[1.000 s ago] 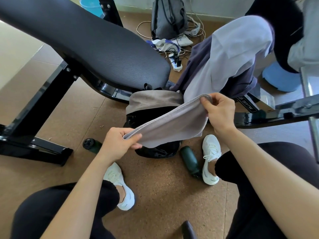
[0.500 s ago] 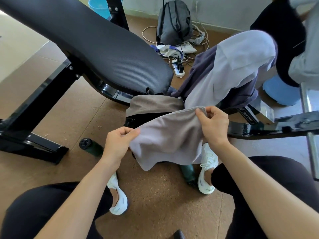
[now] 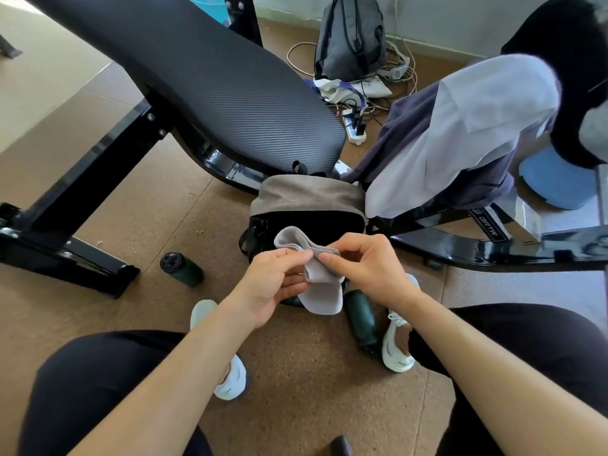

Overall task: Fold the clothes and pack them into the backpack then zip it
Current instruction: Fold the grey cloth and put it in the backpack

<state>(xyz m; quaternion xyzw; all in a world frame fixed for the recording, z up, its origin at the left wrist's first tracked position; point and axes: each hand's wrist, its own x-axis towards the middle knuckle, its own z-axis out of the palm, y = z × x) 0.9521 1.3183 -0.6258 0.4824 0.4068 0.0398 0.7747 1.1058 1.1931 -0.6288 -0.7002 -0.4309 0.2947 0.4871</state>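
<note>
**A:** Entry. I see the left hand and right hand meet over the open backpack, which stands on the floor just under the near end of the padded bench. Both pinch the grey cloth where its two ends come together; a loop stands up on the far side and a flap hangs down on the near side.

**B:** State of the fingers?

**A:** Curled, thumb against forefinger on each hand, closed on the fabric edge. The other fingers of the right hand are tucked in loosely.

**B:** Step in hand?

**A:** My reading: folding this cloth in half, not yet packed. To do it well I would match the corners before letting one hand go, then run the free hand down the fold so the hanging flap lies flat. A lopsided fold will bunch in the bag mouth.

**B:** What remains?

**A:** More clothes, the white garment over the purple garment, are draped on the frame at far right. Zip comes last. Two green bottles lie on the floor beside the backpack; I would keep the flap clear of them.
</note>
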